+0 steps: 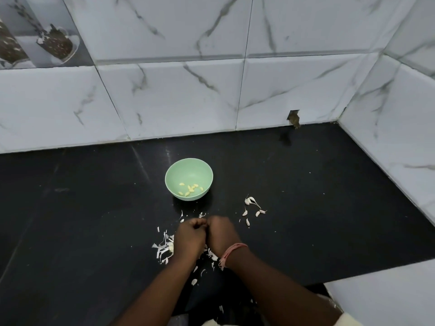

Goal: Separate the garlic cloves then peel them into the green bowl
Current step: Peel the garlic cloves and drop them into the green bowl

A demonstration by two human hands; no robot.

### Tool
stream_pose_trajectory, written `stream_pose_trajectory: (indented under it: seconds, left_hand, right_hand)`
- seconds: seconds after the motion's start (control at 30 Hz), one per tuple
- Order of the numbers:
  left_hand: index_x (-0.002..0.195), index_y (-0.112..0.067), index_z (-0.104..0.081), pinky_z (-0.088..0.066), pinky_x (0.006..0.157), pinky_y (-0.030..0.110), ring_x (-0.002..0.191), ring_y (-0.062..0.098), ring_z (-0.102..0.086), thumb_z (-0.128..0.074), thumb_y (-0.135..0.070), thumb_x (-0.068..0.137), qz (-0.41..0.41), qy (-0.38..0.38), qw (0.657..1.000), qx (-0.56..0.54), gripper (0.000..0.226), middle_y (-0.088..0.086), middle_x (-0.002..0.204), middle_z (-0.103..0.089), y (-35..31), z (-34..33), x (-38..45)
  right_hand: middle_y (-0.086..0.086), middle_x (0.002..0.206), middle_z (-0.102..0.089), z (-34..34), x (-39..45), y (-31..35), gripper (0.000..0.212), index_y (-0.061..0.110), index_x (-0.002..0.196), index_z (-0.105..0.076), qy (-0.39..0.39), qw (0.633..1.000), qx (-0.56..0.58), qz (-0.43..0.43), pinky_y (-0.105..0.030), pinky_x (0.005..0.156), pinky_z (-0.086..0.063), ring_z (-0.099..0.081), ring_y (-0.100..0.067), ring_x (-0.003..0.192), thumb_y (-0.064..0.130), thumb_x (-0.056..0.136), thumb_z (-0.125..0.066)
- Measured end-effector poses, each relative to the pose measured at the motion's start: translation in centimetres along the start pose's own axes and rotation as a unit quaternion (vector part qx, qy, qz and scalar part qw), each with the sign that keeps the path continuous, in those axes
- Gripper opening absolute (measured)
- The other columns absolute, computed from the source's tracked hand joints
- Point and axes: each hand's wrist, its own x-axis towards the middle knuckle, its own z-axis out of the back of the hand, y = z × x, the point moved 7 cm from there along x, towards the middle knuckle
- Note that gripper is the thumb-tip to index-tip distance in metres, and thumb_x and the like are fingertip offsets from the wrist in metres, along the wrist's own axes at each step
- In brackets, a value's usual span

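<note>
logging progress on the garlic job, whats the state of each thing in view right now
green bowl: upright on the counter, holding a few peeled cloves
unpeeled cloves: loose on the counter, right of the bowl, skins on
peel scraps: scattered around the hands
left hand: fingers curled, pressed against the right; what it holds is hidden
right hand: fingers curled, contents hidden
counter: dark, littered with skin

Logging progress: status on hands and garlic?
Left hand and right hand together, fingers curled, contents hidden. Peeled cloves in round green bowl. Nothing blocking.
</note>
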Motion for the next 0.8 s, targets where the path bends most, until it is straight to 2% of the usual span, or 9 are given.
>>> stream_pose_trajectory:
  seconds: [0.03, 0.1, 0.17, 0.27, 0.37, 0.43, 0.53, 0.63, 0.8]
  left_hand:
    - [0.083, -0.024, -0.079, -0.055, 0.068, 0.033, 0.067, 0.015, -0.069, -0.063, -0.005, 0.087, -0.002, 0.000, 1.000, -0.005, 0.025, -0.005, 0.076, -0.077, -0.1, 0.0, 0.1]
    - [0.086, -0.021, -0.079, -0.053, 0.065, 0.029, 0.066, 0.015, -0.068, -0.066, -0.003, 0.087, -0.002, 0.000, 1.000, -0.008, 0.022, -0.002, 0.077, -0.077, -0.2, 0.1, 0.3]
    - [0.084, -0.024, -0.080, -0.057, 0.072, 0.031, 0.074, 0.013, -0.072, -0.069, -0.005, 0.086, -0.014, -0.002, 1.000, 0.015, 0.022, -0.006, 0.078, -0.077, -0.2, 0.2, 0.6]
    - [0.079, -0.032, -0.079, -0.056, 0.069, 0.032, 0.068, 0.010, -0.069, -0.071, -0.008, 0.085, -0.024, -0.008, 0.998, 0.061, 0.026, -0.010, 0.075, -0.076, -0.5, 0.1, 0.8]
    - [0.070, -0.033, -0.076, -0.046, 0.059, 0.024, 0.063, 0.008, -0.066, -0.071, -0.005, 0.084, -0.025, -0.027, 0.995, 0.093, 0.032, -0.013, 0.070, -0.074, -0.9, 0.4, 1.0]
    - [0.067, -0.032, -0.073, -0.044, 0.058, 0.021, 0.066, 0.005, -0.066, -0.070, -0.002, 0.083, -0.027, -0.031, 0.994, 0.099, 0.034, -0.014, 0.068, -0.073, -1.3, 0.6, 1.0]
    - [0.067, -0.031, -0.071, -0.039, 0.058, 0.015, 0.071, 0.002, -0.065, -0.068, 0.000, 0.082, -0.030, -0.035, 0.993, 0.108, 0.035, -0.013, 0.071, -0.072, -1.8, 0.4, 0.7]
    - [0.069, -0.030, -0.071, -0.037, 0.056, 0.011, 0.073, 0.002, -0.066, -0.065, 0.002, 0.081, -0.029, -0.035, 0.993, 0.111, 0.035, -0.013, 0.071, -0.072, -2.3, 0.3, 0.4]
    - [0.075, -0.022, -0.075, -0.037, 0.053, 0.005, 0.064, -0.007, -0.055, -0.064, 0.006, 0.080, -0.014, -0.044, 0.994, 0.094, 0.030, -0.013, 0.066, -0.067, -2.6, 0.4, 0.8]
  right_hand:
    - [-0.023, 0.093, -0.072, 0.2, 0.1, -0.3, 0.016, 0.008, 0.082, -0.067, -0.001, 1.000, 0.020, 0.000, -0.030, 0.065, -0.036, -0.066, -0.035, 0.085, 0.005, 0.093, -0.056]
    - [-0.023, 0.086, -0.069, 0.4, 0.3, -0.7, 0.031, 0.018, 0.065, -0.048, -0.007, 0.998, 0.057, -0.007, -0.029, 0.063, -0.029, -0.057, -0.027, 0.075, 0.003, 0.090, -0.057]
    - [-0.024, 0.085, -0.069, 0.4, 0.4, -1.1, 0.038, 0.022, 0.062, -0.040, -0.011, 0.998, 0.068, -0.012, -0.029, 0.063, -0.028, -0.057, -0.031, 0.075, 0.001, 0.088, -0.056]
    - [-0.023, 0.092, -0.070, 0.3, 0.4, -1.2, 0.030, 0.020, 0.068, -0.046, -0.005, 0.999, 0.052, -0.010, -0.028, 0.064, -0.029, -0.064, -0.037, 0.088, 0.005, 0.091, -0.056]
    - [-0.019, 0.100, -0.071, -0.1, 0.7, -1.1, 0.006, 0.011, 0.093, -0.062, -0.004, 0.999, 0.033, 0.003, -0.033, 0.067, -0.038, -0.065, -0.037, 0.095, 0.014, 0.094, -0.057]
    - [-0.017, 0.102, -0.070, -0.3, 1.0, -0.9, 0.010, 0.010, 0.098, -0.063, -0.006, 1.000, 0.017, 0.025, -0.036, 0.071, -0.043, -0.064, -0.039, 0.098, 0.016, 0.094, -0.056]
    - [-0.015, 0.101, -0.067, -0.4, 1.2, -0.8, 0.002, 0.014, 0.094, -0.057, -0.020, 0.999, 0.007, 0.043, -0.034, 0.069, -0.036, -0.063, -0.037, 0.096, 0.014, 0.093, -0.055]
    - [-0.014, 0.101, -0.065, -0.4, 1.4, -1.1, 0.007, 0.017, 0.090, -0.052, -0.024, 0.999, -0.005, 0.043, -0.033, 0.068, -0.033, -0.062, -0.037, 0.095, 0.012, 0.091, -0.056]
    - [-0.014, 0.110, -0.067, 0.0, 1.6, -0.4, 0.013, 0.012, 0.101, -0.060, -0.008, 0.998, -0.034, 0.052, -0.040, 0.080, -0.048, -0.062, -0.038, 0.104, 0.008, 0.090, -0.056]
